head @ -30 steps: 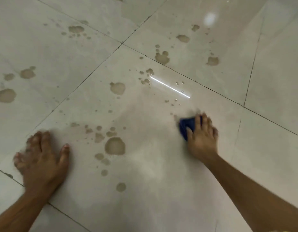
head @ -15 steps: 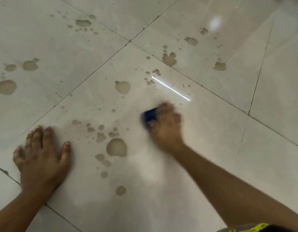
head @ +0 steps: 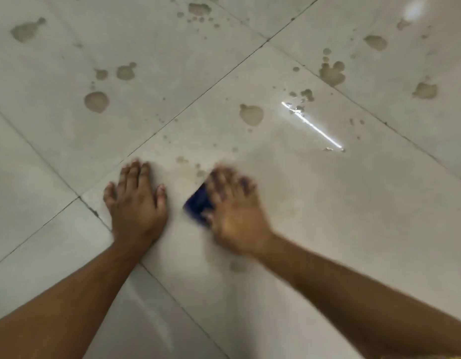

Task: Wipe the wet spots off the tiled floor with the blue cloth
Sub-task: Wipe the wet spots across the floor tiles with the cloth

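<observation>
1 blue cloth [head: 198,204] | right hand [head: 234,216] presses it flat, blurred | left hand [head: 136,203] spread on floor [head: 353,229] just left of cloth | many wet spots [head: 251,114] beyond

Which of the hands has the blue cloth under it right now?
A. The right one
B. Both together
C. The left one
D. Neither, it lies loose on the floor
A. The blue cloth shows from under the right hand, which presses it to the floor; the left hand rests flat on bare tile beside it.
</observation>
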